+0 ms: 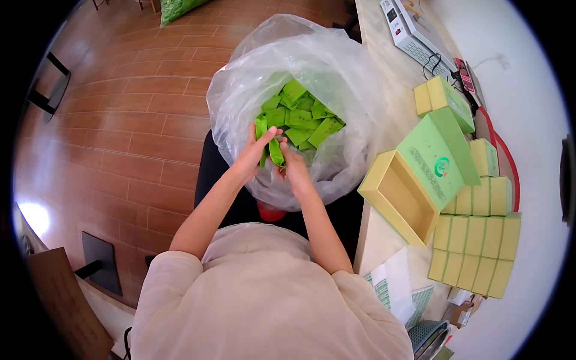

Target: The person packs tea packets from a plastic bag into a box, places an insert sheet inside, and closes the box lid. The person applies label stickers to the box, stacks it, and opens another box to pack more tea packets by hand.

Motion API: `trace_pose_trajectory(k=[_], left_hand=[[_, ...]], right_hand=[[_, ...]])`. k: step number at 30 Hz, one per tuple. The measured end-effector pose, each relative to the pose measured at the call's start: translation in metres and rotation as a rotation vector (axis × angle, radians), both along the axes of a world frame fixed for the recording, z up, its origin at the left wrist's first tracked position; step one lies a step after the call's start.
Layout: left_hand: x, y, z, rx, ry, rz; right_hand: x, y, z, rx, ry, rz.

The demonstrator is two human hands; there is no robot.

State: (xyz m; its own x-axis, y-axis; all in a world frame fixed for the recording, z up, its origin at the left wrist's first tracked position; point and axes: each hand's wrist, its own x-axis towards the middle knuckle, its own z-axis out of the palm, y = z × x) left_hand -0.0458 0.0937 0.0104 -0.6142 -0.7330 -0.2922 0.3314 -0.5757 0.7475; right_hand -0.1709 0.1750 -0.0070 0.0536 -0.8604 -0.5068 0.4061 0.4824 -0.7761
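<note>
A large clear plastic bag (354,114) stands open in front of me, with many small green packets (303,119) lying loose inside. My left hand (252,155) is closed around green packets (261,127) at the bag's near left side. Close beside it, my right hand (294,167) grips a green packet (276,153) with the fingers. Both hands are over the near rim of the bag, almost touching each other. How many packets each hand holds is hard to make out.
On the table (384,225) to the right, an open green box (402,195) has its lid tilted back. Stacked closed boxes (477,240) stand along the wall. A white machine (414,39) sits at the far end. Papers (396,285) lie near my right side.
</note>
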Motion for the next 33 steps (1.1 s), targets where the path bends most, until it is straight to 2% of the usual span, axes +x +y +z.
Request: trace_pose_trajectory(k=[2, 3, 5, 6, 8, 10, 12, 14, 16, 17, 18, 20, 21, 23, 24, 26, 28, 30, 32, 33], left_hand=[[-0.001, 0.003, -0.008, -0.012, -0.029, 0.074], [-0.001, 0.005, -0.012, -0.029, -0.052, 0.151], [-0.001, 0.001, -0.016, 0.03, -0.088, 0.181], [0.0, -0.002, -0.016, 0.083, -0.116, 0.212], [0.005, -0.01, -0.016, 0.138, -0.11, 0.19], [0.01, -0.017, -0.016, 0.186, -0.097, 0.183], [0.016, -0.023, -0.017, 0.269, -0.087, -0.018], [0.018, -0.019, -0.01, 0.261, -0.091, -0.007], [0.019, -0.015, -0.002, 0.263, -0.152, -0.106], [0.02, -0.015, -0.019, 0.355, -0.177, -0.207], [0.022, -0.014, -0.029, 0.357, -0.169, -0.196], [0.027, -0.014, -0.028, 0.46, 0.062, -0.274], [0.023, -0.012, -0.027, 0.487, 0.049, -0.181], [0.026, -0.016, -0.025, 0.47, 0.023, -0.16], [0.027, -0.016, -0.025, 0.45, -0.01, -0.15], [0.028, -0.014, -0.025, 0.446, -0.009, -0.141], [0.027, -0.01, -0.026, 0.43, -0.036, -0.117], [0.028, -0.006, -0.019, 0.385, -0.03, -0.077], [0.029, -0.008, -0.02, 0.343, -0.027, -0.036], [0.031, -0.01, -0.026, 0.348, -0.019, -0.05]], right_hand=[[0.016, -0.006, -0.001, -0.102, 0.497, -0.326], [0.017, -0.005, 0.001, -0.091, 0.492, -0.326], [0.019, -0.004, 0.019, -0.446, 0.859, -0.368], [0.02, -0.003, 0.026, -0.438, 0.858, -0.363], [0.022, -0.001, 0.039, -0.721, 1.089, -0.082], [0.027, -0.001, 0.05, -0.752, 1.095, -0.031], [0.03, -0.004, 0.051, -0.784, 1.178, 0.101], [0.034, -0.008, 0.046, -0.83, 1.197, 0.07], [0.034, -0.01, 0.041, -0.78, 1.094, 0.112], [0.037, -0.012, 0.041, -0.778, 1.079, 0.118], [0.036, -0.014, 0.041, -0.784, 1.079, 0.132], [0.033, -0.021, 0.039, -0.632, 0.878, 0.114], [0.023, -0.033, 0.04, -0.746, 0.897, 0.01], [-0.004, -0.061, 0.03, -0.48, 0.897, -0.392], [-0.03, -0.081, 0.015, -0.452, 0.983, -0.531], [-0.067, -0.113, 0.003, -0.462, 1.337, -0.563], [-0.113, -0.148, -0.055, -0.413, 1.397, -0.536], [-0.127, -0.159, -0.068, -0.366, 1.456, -0.506], [-0.118, -0.154, -0.049, -0.261, 1.319, -0.319], [-0.11, -0.145, -0.038, -0.26, 1.319, -0.314]])
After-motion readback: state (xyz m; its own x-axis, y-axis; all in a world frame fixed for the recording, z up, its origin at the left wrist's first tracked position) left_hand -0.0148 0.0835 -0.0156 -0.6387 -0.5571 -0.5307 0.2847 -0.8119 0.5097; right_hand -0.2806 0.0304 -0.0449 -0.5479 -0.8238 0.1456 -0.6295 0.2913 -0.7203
